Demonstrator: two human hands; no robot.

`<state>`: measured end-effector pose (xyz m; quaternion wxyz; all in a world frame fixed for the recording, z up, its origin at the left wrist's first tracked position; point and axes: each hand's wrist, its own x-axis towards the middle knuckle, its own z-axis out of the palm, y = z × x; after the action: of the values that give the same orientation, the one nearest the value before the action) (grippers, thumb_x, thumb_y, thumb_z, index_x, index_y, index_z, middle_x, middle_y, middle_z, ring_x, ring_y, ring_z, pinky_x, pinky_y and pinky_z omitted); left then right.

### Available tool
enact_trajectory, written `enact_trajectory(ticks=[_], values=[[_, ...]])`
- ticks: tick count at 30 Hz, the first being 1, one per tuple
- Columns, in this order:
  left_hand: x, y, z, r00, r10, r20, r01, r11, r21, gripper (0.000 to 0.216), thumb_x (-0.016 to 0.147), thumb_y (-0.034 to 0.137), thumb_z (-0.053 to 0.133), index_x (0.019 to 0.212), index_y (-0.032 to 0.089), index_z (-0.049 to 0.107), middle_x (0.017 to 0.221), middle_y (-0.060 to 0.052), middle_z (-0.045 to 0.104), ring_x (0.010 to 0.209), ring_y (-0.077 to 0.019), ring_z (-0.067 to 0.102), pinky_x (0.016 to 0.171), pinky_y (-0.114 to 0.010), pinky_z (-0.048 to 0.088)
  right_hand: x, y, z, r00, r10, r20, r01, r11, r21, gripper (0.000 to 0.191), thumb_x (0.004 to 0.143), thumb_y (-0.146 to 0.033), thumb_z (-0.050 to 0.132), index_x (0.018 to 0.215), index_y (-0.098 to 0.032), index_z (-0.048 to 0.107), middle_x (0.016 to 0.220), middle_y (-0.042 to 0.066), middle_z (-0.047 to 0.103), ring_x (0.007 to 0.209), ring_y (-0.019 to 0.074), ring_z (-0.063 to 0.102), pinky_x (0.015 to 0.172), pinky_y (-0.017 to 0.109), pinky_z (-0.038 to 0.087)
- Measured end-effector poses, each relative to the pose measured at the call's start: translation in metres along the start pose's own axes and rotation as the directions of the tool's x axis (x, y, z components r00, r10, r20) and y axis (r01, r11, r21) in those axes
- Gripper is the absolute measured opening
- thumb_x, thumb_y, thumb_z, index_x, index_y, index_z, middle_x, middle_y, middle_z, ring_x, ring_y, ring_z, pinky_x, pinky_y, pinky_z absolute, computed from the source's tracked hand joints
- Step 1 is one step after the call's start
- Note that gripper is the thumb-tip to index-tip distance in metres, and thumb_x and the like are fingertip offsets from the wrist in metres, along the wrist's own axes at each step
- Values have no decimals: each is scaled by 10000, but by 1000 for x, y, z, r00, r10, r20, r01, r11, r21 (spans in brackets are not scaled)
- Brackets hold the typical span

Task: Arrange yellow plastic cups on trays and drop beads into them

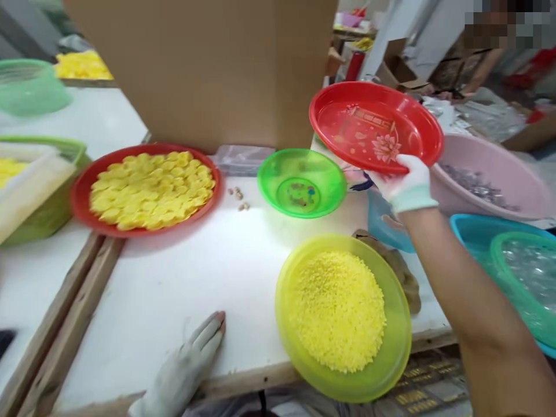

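Observation:
My right hand (410, 182), in a white glove, grips the near rim of a red tray (347, 136) with a printed flower pattern. The tray is raised and tilted at the right, with nothing lying in it. My left hand (189, 362), gloved with bare fingertips, rests flat on the white table (174, 295) near its front edge. Right of that hand stands a yellow bowl (289, 278) of small yellow granules (341, 313). Behind it is a green bowl (269, 185). A red tray at the left (80, 202) holds flat yellow pieces (147, 188).
A tall cardboard panel (208, 69) stands along the table's back. Several small brown bits (238, 196) lie mid-table. At right are a pink basin (499, 165) with shiny pieces and a blue basin (467, 231). A green basket (78, 156) stands at left. A person is at the upper right.

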<state>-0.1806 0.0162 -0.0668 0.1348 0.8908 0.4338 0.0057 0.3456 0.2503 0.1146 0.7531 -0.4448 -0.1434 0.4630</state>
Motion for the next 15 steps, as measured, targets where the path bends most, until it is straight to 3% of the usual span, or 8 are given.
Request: enact_trajectory(ticks=[2, 5, 9, 13, 15], values=[[-2, 15, -11, 982, -151, 109, 153, 988, -6, 631, 834, -50, 277, 1242, 198, 688, 1391, -89, 640, 1262, -180, 615, 1027, -277, 557, -61, 4, 4, 995, 66, 72, -63, 997, -38, 261, 870, -153, 474, 1064, -200, 642, 1070, 80, 740, 946, 224, 730, 666, 361, 653], [2, 35, -25, 959, -217, 180, 219, 976, 9, 486, 865, -26, 287, 1061, 148, 697, 1197, -147, 667, 1091, -242, 638, 875, -365, 606, -152, 21, 17, 955, 243, 168, -227, 968, -111, 295, 881, -186, 529, 1145, -203, 659, 1125, 90, 741, 960, 234, 731, 621, 336, 651], [-1, 42, -29, 953, -292, 78, 295, 955, -28, 341, 872, 20, 364, 953, 161, 664, 1065, -156, 645, 940, -257, 611, 762, -383, 573, -250, 70, 42, 816, 500, 290, -463, 866, -190, 363, 882, -259, 576, 1238, -224, 640, 1099, 68, 750, 997, 255, 727, 722, 411, 665], [-25, 21, -28, 944, -323, -70, 315, 944, -98, 241, 852, 88, 445, 858, 187, 664, 910, -93, 672, 810, -205, 616, 769, -326, 548, -324, 146, 56, 620, 694, 366, -692, 704, -161, 381, 872, -292, 589, 1237, -199, 644, 1056, 66, 769, 1064, 279, 716, 838, 473, 646], [-49, 5, -31, 914, -357, -190, 335, 932, -138, 206, 849, 160, 472, 852, 202, 674, 849, -69, 681, 799, -208, 626, 780, -323, 551, -349, 186, 51, 585, 740, 331, -748, 650, -132, 348, 856, -281, 602, 1177, -167, 674, 1023, 74, 779, 1054, 275, 724, 870, 457, 638]])
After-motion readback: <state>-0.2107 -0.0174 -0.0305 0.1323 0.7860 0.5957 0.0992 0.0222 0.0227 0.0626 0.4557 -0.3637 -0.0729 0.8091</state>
